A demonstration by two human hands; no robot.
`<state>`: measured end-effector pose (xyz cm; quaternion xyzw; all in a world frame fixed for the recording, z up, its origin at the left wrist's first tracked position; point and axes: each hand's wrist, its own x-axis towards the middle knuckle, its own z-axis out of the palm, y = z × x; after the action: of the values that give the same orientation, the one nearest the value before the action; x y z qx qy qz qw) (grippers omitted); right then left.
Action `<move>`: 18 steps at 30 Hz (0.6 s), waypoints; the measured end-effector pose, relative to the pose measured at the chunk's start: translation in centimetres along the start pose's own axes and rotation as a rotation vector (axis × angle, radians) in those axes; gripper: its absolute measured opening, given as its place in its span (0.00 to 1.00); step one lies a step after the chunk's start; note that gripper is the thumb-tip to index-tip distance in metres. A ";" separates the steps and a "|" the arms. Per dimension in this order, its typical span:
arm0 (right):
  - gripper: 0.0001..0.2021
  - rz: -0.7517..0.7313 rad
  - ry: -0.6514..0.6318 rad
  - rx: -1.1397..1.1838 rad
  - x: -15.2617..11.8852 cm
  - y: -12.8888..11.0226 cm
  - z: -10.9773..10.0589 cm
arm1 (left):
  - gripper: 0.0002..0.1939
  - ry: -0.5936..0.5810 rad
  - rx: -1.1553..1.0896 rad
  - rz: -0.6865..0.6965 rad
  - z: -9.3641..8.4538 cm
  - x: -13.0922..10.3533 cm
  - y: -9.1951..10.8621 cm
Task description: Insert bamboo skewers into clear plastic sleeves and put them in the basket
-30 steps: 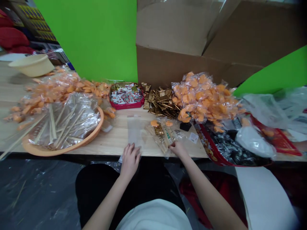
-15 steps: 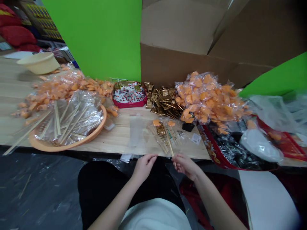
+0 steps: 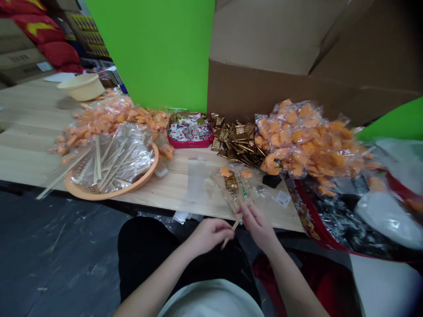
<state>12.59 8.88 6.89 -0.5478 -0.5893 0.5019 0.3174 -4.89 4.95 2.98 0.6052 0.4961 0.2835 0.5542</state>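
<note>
A thin pair of light wooden sticks point(image 3: 236, 223) slants between my hands at the table's front edge. The fingers of my right hand point(image 3: 256, 222) pinch its upper end. My left hand point(image 3: 213, 235) has its curled fingers closed on it lower down, the tip showing below them. Just beyond lies a clear bag point(image 3: 233, 196) with more sticks, brown-gold packets point(image 3: 231, 185) and orange pieces point(image 3: 246, 174). Left of it, a flat clear plastic bag point(image 3: 196, 180) rests on the table.
An orange basket point(image 3: 132, 190) of bagged sticks stands left. At the back are a pink tray point(image 3: 190, 144) of small sachets, a heap of brown-gold packets point(image 3: 239, 141) and bagged orange pieces point(image 3: 304, 136). A red tray point(image 3: 307, 215) with black packets is at right.
My left hand has moved right to the sticks, and both hands now meet on them. The sticks' lower end has swung toward the left. The view has shifted slightly left.
</note>
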 end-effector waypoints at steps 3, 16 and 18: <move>0.14 -0.242 0.272 -0.178 1.2 -0.6 0.7 | 0.13 0.360 0.336 0.033 -3.0 2.9 -1.2; 0.20 0.352 -0.008 0.480 4.2 3.4 3.1 | 0.06 0.437 0.538 0.138 -5.0 8.0 -2.7; 0.22 0.426 -0.140 0.542 4.4 2.4 3.2 | 0.08 0.368 0.510 0.147 -4.4 5.3 -2.0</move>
<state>9.57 12.09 2.96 -0.5186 -0.3276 0.7314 0.2979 -7.56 11.31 0.95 0.6974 0.5982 0.2939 0.2635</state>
